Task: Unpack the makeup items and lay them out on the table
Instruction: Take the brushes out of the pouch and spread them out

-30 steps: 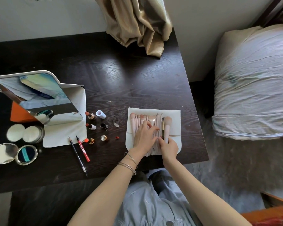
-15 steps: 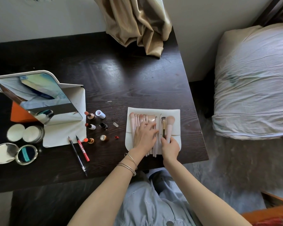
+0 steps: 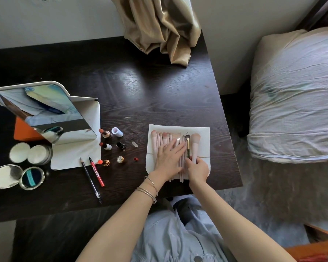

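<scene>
Dark table (image 3: 140,87) is spread with a pouch (image 3: 203,133) of brushes (image 3: 160,138). These are pressed by the flat left hand (image 3: 168,159). A dark-handled brush (image 3: 187,146) is pinched by the right hand (image 3: 198,170).

The brush pouch (image 3: 201,133) is lying on the desk (image 3: 140,87) near its front right edge. The lipsticks (image 3: 105,146) are standing left of it, and the mirror (image 3: 45,112) is sitting further left.
</scene>
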The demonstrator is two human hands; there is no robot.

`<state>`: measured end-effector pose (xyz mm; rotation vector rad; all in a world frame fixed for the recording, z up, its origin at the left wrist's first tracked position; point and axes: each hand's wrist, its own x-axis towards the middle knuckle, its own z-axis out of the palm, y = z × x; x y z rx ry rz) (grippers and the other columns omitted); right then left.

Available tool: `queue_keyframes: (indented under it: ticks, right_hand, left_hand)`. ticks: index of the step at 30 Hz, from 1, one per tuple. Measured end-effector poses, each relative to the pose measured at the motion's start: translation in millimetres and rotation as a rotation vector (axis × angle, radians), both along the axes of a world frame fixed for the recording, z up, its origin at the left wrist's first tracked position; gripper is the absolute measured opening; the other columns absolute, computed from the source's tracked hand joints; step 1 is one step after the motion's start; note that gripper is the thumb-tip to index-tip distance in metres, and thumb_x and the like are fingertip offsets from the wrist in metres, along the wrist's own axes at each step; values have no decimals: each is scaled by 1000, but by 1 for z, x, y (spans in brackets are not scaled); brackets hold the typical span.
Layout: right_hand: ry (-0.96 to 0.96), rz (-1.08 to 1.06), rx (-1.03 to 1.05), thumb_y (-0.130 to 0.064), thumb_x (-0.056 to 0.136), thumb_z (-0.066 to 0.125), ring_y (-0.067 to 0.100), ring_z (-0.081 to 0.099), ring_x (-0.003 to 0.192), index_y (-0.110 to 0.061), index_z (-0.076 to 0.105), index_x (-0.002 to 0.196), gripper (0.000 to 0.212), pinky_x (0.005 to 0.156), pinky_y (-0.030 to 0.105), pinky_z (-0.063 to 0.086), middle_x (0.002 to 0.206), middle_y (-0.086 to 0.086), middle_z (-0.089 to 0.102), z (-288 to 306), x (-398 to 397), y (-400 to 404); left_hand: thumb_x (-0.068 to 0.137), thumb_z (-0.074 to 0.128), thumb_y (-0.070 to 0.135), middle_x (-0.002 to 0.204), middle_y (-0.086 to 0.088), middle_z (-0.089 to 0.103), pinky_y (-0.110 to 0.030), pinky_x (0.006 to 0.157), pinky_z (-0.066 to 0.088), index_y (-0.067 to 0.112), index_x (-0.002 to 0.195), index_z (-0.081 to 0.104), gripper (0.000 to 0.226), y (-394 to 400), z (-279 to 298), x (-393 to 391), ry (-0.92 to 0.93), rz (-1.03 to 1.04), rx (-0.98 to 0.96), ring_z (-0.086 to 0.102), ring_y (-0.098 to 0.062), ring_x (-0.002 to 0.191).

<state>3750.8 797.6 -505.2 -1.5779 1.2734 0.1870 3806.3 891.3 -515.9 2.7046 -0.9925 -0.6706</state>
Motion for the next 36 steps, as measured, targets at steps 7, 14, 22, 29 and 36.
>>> queue_keyframes:
  ticks: [7, 14, 22, 29, 36]
  right_hand:
    - [42, 88, -7, -20, 88, 62, 10, 49, 57, -14, 56, 68, 22, 49, 21, 35, 63, -1, 54, -1, 5, -4]
    - [55, 112, -30, -23, 87, 64, 12, 53, 58, -14, 57, 65, 24, 50, 22, 36, 63, 0, 57, -3, 2, -3]
    - [36, 60, 42, -25, 86, 65, 17, 56, 65, -11, 62, 72, 20, 56, 25, 44, 65, 1, 59, -4, 5, -3]
    - [42, 38, 102, -24, 88, 62, 19, 57, 68, -11, 62, 72, 21, 62, 29, 47, 69, 4, 60, -4, 7, -5]
    - [37, 122, -5, -24, 88, 61, 18, 56, 66, -7, 61, 78, 20, 56, 27, 44, 70, 6, 58, -5, 3, -10]
  left_hand:
    - [75, 67, 38, 142, -6, 34, -41, 108, 22, 18, 128, 45, 61, -5, -2, -4, -68, 191, -7, 25, -28, 135]
    - [76, 67, 42, 145, -9, 30, -46, 108, 22, 17, 114, 54, 47, -6, -9, -4, -116, 191, 19, 21, -31, 138]
    - [81, 65, 33, 143, -4, 30, -38, 104, 26, 18, 117, 52, 41, -5, -5, -1, -30, 254, -68, 27, -24, 134]
    - [86, 61, 27, 143, 3, 33, -34, 104, 29, 22, 128, 49, 44, -3, 3, 1, 0, 283, -108, 29, -18, 132]
    - [89, 57, 33, 143, -1, 32, -36, 102, 29, 30, 134, 46, 46, -8, 5, -2, -15, 287, -87, 29, -21, 131]
